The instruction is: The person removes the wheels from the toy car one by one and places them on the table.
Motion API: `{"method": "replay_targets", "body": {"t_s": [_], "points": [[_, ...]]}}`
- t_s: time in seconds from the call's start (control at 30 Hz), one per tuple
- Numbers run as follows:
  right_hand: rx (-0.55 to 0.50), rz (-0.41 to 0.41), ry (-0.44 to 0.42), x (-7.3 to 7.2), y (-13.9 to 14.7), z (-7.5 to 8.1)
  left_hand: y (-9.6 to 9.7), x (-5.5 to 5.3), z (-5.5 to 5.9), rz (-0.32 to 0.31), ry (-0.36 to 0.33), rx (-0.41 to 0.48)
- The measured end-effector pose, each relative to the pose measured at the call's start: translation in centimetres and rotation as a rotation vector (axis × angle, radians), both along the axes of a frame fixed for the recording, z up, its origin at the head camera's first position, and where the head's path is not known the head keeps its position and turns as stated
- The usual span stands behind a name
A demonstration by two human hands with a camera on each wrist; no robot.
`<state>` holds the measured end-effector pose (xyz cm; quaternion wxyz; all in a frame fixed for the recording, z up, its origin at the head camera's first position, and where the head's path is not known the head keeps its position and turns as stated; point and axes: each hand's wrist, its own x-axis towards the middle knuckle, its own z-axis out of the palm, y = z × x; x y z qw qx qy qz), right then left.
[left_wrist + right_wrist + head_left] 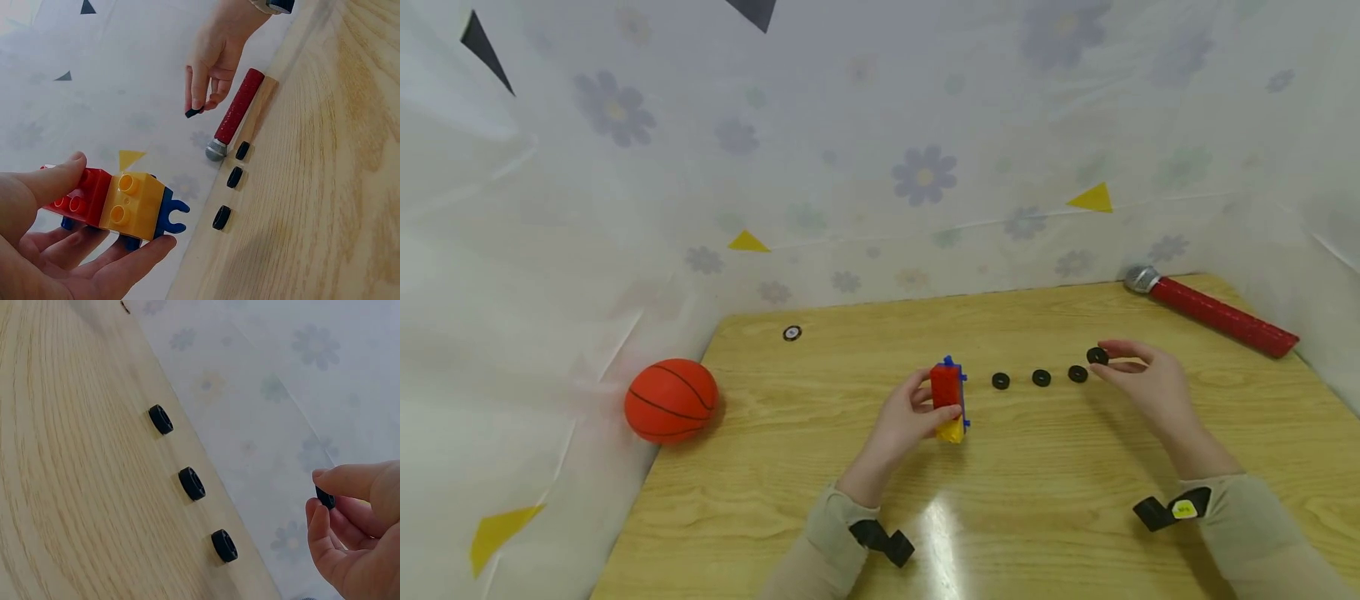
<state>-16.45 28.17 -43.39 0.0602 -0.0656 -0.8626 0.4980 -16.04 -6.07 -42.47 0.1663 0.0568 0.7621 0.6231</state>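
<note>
My left hand (907,417) grips a toy block vehicle (134,203) with red and yellow studded bricks on a blue base. A blue hook-shaped coupling (175,215) sticks out at its yellow end, and blue axle stubs jut from its side in the head view. Between thumb and fingers, my right hand (1153,392) pinches a small black toy wheel (325,497), raised over the table. Three more black wheels lie in a row between the hands: one near the vehicle (1001,381), a middle one (1041,377) and one close to the right hand (1077,373).
An orange basketball (672,401) sits at the table's left edge. A red microphone (1213,312) with a silver head lies at the back right. One small round disc (792,333) rests at the back left. Flower-patterned sheeting (925,175) hangs behind the wooden table (1037,517).
</note>
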Motion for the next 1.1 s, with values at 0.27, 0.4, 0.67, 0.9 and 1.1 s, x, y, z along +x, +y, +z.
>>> {"method": "replay_targets", "body": {"t_s": [0.27,0.4,0.67,0.9,1.1], "points": [[0.072,-0.029,-0.040,-0.8,1.4,-0.8,0.0,0.0,0.1,0.002,-0.002,-0.006],[0.105,-0.043,-0.047,-1.2,2.0,-1.3,0.0,0.0,0.0,0.003,-0.001,-0.005],[0.128,-0.035,-0.072,-1.5,2.8,-2.0,-0.1,-0.2,0.1,0.002,-0.004,0.000],[0.056,-0.092,-0.184,-2.2,3.4,-3.5,-0.2,0.1,0.3,-0.006,-0.010,0.000],[0.214,-0.063,-0.125,-2.8,4.1,-4.3,-0.2,0.2,0.1,0.002,-0.009,-0.004]]}}
